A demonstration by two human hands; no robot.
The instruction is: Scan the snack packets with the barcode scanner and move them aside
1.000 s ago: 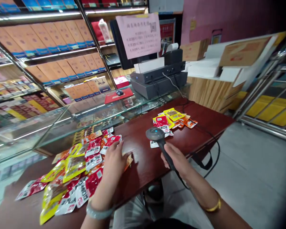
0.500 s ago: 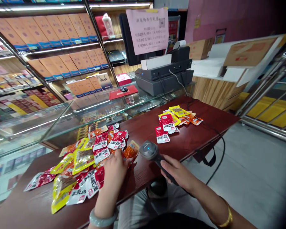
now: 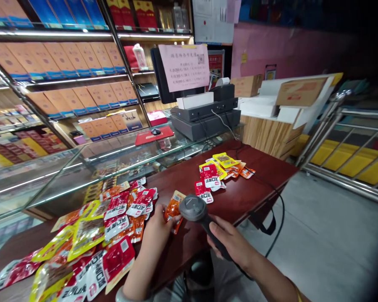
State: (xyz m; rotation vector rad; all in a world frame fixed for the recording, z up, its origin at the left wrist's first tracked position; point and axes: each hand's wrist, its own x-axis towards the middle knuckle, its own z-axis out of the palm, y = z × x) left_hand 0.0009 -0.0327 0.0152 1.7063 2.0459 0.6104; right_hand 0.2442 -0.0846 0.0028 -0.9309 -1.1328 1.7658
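My left hand (image 3: 161,224) pinches an orange snack packet (image 3: 173,204) just above the dark red table (image 3: 189,239). In my right hand (image 3: 228,241) is a black and grey barcode scanner (image 3: 193,208), its head close to that packet and partly covering its right side. Left of my left hand lies a large heap of snack packets (image 3: 116,207), in red and white, yellow and orange. A smaller pile of similar packets (image 3: 211,175) lies farther back on the table, beyond the scanner.
A glass display counter (image 3: 91,167) runs behind the table. On it stand a cash drawer (image 3: 204,126) and a monitor with a pink paper sign (image 3: 185,67). The scanner's cable (image 3: 282,222) hangs off the right table edge. A metal railing (image 3: 340,126) stands at right.
My left hand has drawn the orange packet away from the large heap, towards the scanner head. The camera view has tilted up and shifted. My right hand still grips the scanner.
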